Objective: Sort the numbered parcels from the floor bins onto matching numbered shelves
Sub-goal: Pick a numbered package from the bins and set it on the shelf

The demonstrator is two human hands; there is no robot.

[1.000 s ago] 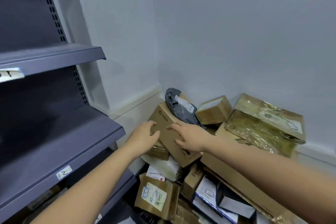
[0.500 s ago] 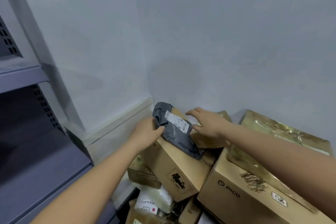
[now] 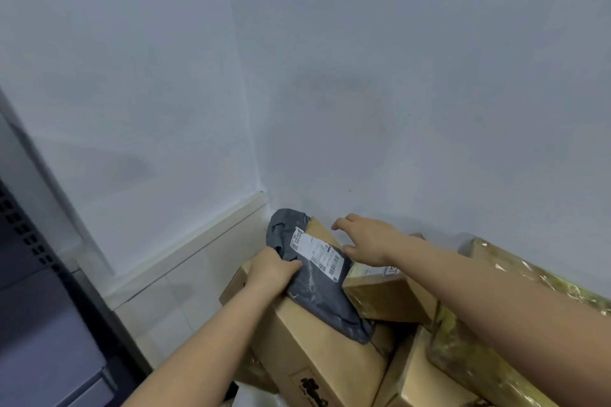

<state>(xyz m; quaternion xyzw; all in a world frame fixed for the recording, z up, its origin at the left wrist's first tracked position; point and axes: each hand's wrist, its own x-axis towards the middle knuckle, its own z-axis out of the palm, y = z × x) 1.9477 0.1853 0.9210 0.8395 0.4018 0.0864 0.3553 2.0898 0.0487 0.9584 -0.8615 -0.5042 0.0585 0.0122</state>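
A grey plastic mailer bag (image 3: 317,287) with a white shipping label lies on top of a brown cardboard box (image 3: 317,350) in the pile of parcels in the room's corner. My left hand (image 3: 269,269) grips the bag's left edge, thumb on top. My right hand (image 3: 367,239) hovers just past the bag's far right side with fingers spread and relaxed, holding nothing. Whether it touches the small brown box (image 3: 386,294) beneath it is unclear.
Parcels wrapped in shiny tape (image 3: 535,277) and another cardboard box (image 3: 426,380) fill the right side. The grey shelf unit (image 3: 39,324) stands at the left edge. White walls meet in the corner behind the pile.
My view has swung right and closer to the corner, so the shelves have nearly left the frame. My left hand has gone from the large box to gripping the grey bag; my right hand reached further back.
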